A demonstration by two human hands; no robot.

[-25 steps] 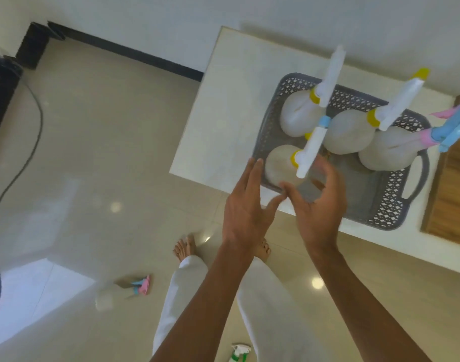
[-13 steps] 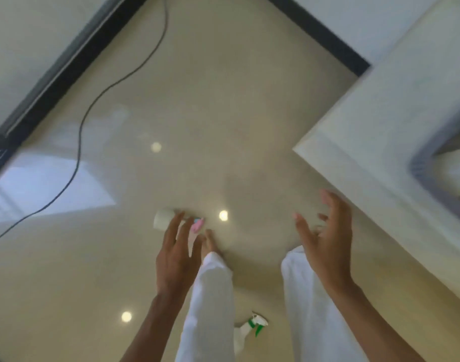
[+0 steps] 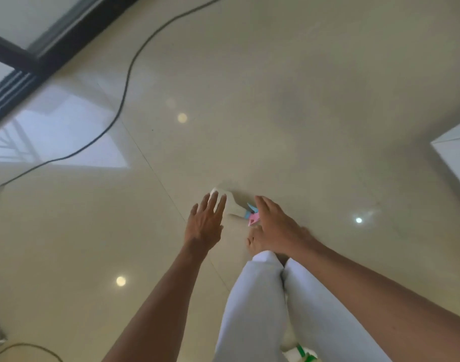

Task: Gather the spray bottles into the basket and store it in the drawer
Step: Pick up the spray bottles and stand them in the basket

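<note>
A white spray bottle (image 3: pixel 231 201) with a pink and blue nozzle lies on its side on the beige floor tiles, partly hidden by my hands. My left hand (image 3: pixel 206 223) hovers over its body with fingers spread, holding nothing. My right hand (image 3: pixel 274 226) reaches over the nozzle end, fingers extended and empty. A second white spray bottle (image 3: pixel 300 355) with a green trigger lies by my legs at the bottom edge. The basket is out of view.
A corner of the white table (image 3: pixel 456 150) shows at the right edge. A black cable (image 3: pixel 124 100) snakes across the floor on the left. A dark window frame (image 3: pixel 27 61) runs along the upper left. My white trouser legs (image 3: pixel 260 304) stand just behind the bottle.
The view has swung from the basket on the table down to the floor. Both hands have left the basket and now hover over the pink-nozzled bottle.
</note>
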